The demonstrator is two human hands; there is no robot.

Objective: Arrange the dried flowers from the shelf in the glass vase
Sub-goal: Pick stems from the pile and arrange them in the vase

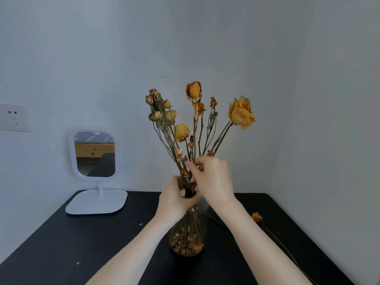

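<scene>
Pale grey wall (246, 48) fills the background, and below it a black bench (61, 243) carries everything. A white stand mirror (94, 154) sits well to the left of the glass vase (187, 237), near the wall.

The dried flowers (194, 90) already stand in the vase, their stems fanning up and out of its narrow neck, with orange-yellow roses and smaller buds on top. The vase stands upright near the middle of the bench, with loose petals (185, 242) heaped in its bottom.

The left hand (174, 199) is wrapped round the vase's neck, fingers curled on the glass. The right hand (213, 177) pinches a few stems just above the vase's mouth. One more dried rose (256, 217) lies on the bench to the right of the vase, its long stem running toward the near edge. A wall socket (13, 118) is far to the left of the vase.

The stems look thin, stiff and brittle, and the heads are likely to shed. They are best held low on the bare stalk, never by the bloom. The glass is smooth and top-laden, so steadying the neck seems wise.
</scene>
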